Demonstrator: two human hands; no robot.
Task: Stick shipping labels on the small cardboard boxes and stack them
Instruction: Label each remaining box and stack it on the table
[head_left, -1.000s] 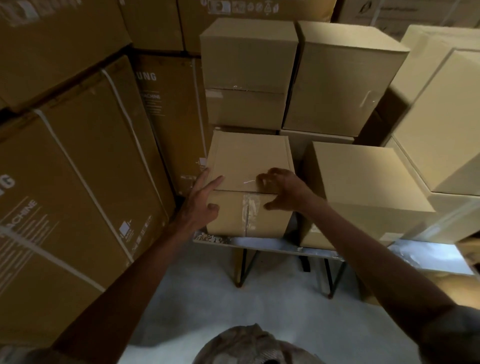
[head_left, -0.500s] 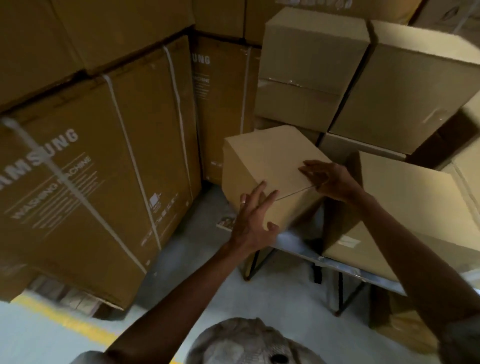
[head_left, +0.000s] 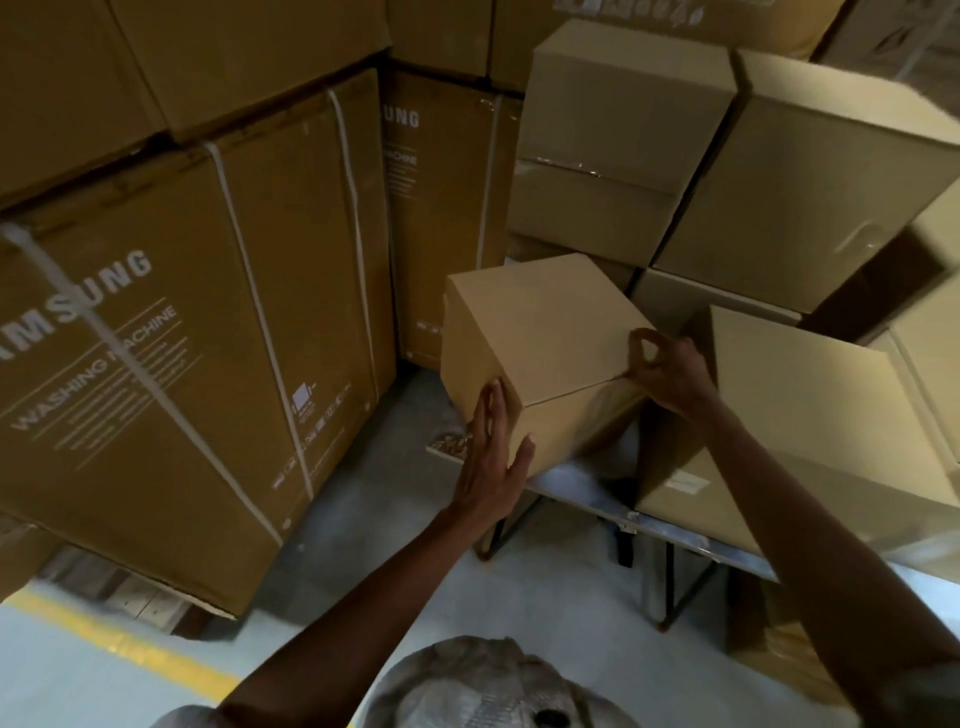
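Observation:
A small plain cardboard box (head_left: 540, 338) is tilted at the left end of a metal table (head_left: 582, 491), one corner turned toward me. My left hand (head_left: 491, 467) lies flat with straight fingers against its near left side. My right hand (head_left: 667, 366) grips the box's right top corner with curled fingers. No shipping label shows on the faces I can see. Other small boxes are stacked behind (head_left: 623, 135) and to the right (head_left: 810, 410) on the same table.
Tall washing machine cartons (head_left: 171, 364) with white straps stand close on the left, more of them behind (head_left: 447, 218). The grey floor has a yellow line (head_left: 119, 642) at lower left. Black table legs (head_left: 675, 587) stand beneath the table.
The box has been turned and pulled out from the stack toward the table's left edge, now tilted. My view swung left. My right hand went from resting on top to gripping the corner.

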